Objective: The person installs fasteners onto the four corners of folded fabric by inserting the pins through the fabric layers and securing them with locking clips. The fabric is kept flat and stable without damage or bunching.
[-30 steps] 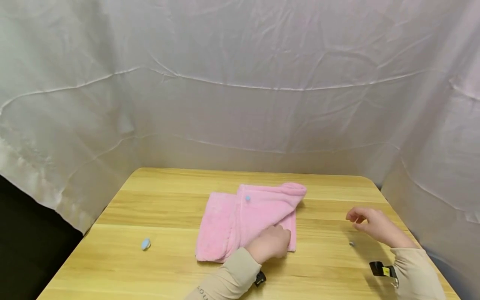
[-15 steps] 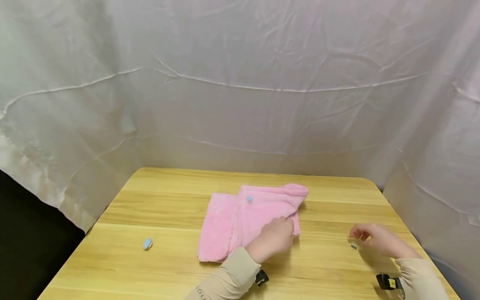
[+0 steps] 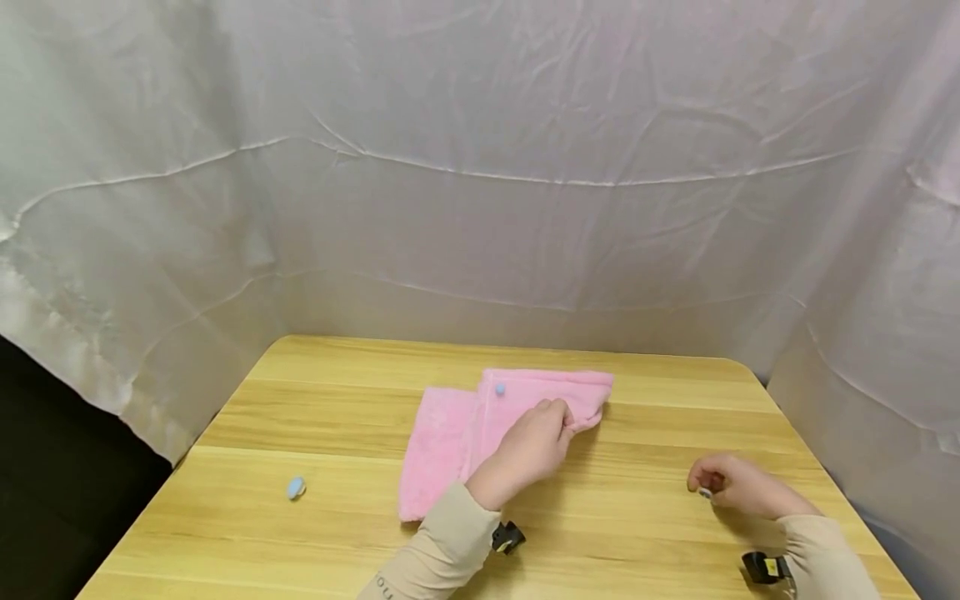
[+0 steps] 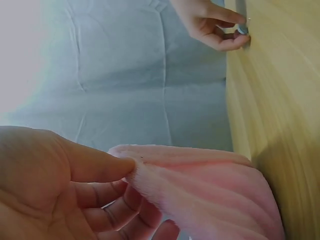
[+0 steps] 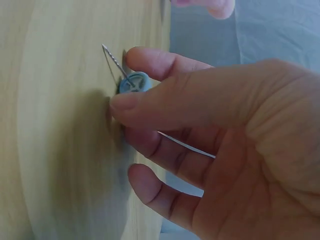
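A pink plush cloth point(image 3: 442, 450) lies folded on the table, with a round blue pin head point(image 3: 500, 389) on its top layer. My left hand point(image 3: 528, 446) pinches that layer's edge between thumb and fingers; in the left wrist view the gripped fabric point(image 4: 200, 190) hangs in raised folds. Over at the table's right, my right hand point(image 3: 750, 487) pinches a twist pin point(image 5: 134, 82) by its round blue head, the spiral shaft point(image 5: 114, 59) sticking out bare. The thumb partly hides the head.
Another twist pin with a blue head point(image 3: 296, 488) lies on the wooden table point(image 3: 225, 533) at the left. Pale fabric curtains point(image 3: 480, 233) hang behind the table and along its sides.
My left hand has moved away from me, lifting the cloth's near right edge toward the back. My right hand has come down to the table and taken hold of the pin there.
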`<state>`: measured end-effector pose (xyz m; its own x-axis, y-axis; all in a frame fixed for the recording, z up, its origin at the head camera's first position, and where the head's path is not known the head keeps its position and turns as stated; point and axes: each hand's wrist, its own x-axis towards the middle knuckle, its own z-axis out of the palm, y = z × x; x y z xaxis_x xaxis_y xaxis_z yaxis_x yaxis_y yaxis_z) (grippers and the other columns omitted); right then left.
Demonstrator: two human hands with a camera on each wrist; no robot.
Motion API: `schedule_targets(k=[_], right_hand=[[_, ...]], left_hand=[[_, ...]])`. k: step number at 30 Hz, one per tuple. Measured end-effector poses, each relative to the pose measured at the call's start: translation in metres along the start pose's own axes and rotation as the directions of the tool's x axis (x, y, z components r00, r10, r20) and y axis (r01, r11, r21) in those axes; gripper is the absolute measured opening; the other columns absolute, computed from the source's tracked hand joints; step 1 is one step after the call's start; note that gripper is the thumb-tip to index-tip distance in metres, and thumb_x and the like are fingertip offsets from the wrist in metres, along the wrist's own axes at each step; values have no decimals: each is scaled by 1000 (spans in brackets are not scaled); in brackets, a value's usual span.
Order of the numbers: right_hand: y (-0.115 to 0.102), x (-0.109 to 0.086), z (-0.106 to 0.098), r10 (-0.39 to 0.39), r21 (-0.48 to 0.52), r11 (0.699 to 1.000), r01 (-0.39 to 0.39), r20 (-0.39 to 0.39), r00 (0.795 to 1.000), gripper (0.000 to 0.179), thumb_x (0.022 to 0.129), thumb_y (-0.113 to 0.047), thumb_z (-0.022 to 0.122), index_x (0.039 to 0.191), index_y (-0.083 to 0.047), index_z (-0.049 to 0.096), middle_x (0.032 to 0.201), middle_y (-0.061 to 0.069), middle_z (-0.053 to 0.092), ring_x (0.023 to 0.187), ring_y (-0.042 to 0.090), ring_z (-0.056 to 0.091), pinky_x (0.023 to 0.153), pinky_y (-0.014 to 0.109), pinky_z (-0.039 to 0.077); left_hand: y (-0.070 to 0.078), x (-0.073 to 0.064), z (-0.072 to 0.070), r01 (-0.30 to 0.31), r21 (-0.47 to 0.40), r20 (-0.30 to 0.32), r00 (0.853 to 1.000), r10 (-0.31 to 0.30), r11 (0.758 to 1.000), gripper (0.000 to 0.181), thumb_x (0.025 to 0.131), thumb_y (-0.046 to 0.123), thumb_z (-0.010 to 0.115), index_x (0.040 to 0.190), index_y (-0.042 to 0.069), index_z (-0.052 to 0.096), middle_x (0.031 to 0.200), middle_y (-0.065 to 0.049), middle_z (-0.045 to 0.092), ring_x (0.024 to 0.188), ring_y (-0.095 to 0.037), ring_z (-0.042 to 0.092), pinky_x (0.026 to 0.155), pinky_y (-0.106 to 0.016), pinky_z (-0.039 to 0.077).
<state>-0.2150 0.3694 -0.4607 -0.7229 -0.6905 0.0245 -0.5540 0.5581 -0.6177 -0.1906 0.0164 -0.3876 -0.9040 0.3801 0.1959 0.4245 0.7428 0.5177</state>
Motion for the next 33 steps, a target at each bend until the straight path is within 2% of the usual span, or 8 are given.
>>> schedule_targets(k=[6, 11, 16, 20, 27, 33], right_hand=[[0, 2, 3, 25, -61, 998, -26, -10, 1000, 29, 67, 12, 66, 86, -10, 62, 75, -2, 60, 69, -4, 46, 56, 20, 40], [-2, 0, 2, 65, -44, 997, -64, 14, 998, 28, 69, 12, 66, 86, -9, 61, 76, -3, 59, 69, -4, 45, 56, 21, 40], [-4, -1, 2, 81, -3, 997, -81, 44, 996, 38, 66, 19, 55, 91, -9, 61, 77, -3, 57, 67, -1, 45, 55, 22, 39], [-4, -1, 2, 82, 4, 997, -82, 54, 995, 43, 62, 20, 48, 92, -10, 61, 76, -2, 56, 67, -3, 44, 53, 24, 37], [-4, -2, 4, 67, -31, 997, -66, 21, 998, 26, 71, 12, 62, 85, -10, 61, 73, -4, 56, 69, -6, 43, 55, 20, 37], [-6, 0, 5, 159, -32, 987, -161, -35, 987, 12, 79, 1, 68, 82, -8, 60, 73, -9, 54, 66, -5, 41, 56, 20, 36]], left_hand=[[5, -3, -5, -28, -31, -46, 999, 26, 999, 11, 97, 21, 58, 92, 12, 58, 80, 4, 53, 69, -6, 45, 62, -18, 40], [15, -7, -1, -60, -12, 4, 998, 60, 998, 9, 96, 20, 60, 92, 12, 59, 81, 4, 54, 69, -5, 45, 63, -16, 42], [23, -12, 4, -105, 43, 26, 994, 104, 994, 7, 95, 18, 62, 91, 13, 59, 80, 6, 53, 70, -3, 44, 64, -16, 42], [27, -13, 6, -86, 47, 55, 995, 83, 995, 5, 94, 17, 63, 95, 13, 60, 79, 7, 51, 69, -3, 44, 63, -15, 41], [24, -11, 12, -50, 53, 77, 996, 46, 997, 5, 94, 18, 63, 94, 14, 60, 79, 7, 51, 68, -4, 45, 62, -16, 41], [24, -10, 15, -49, 40, 87, 995, 45, 998, 8, 94, 21, 63, 91, 15, 59, 79, 7, 52, 68, -3, 45, 61, -16, 41]])
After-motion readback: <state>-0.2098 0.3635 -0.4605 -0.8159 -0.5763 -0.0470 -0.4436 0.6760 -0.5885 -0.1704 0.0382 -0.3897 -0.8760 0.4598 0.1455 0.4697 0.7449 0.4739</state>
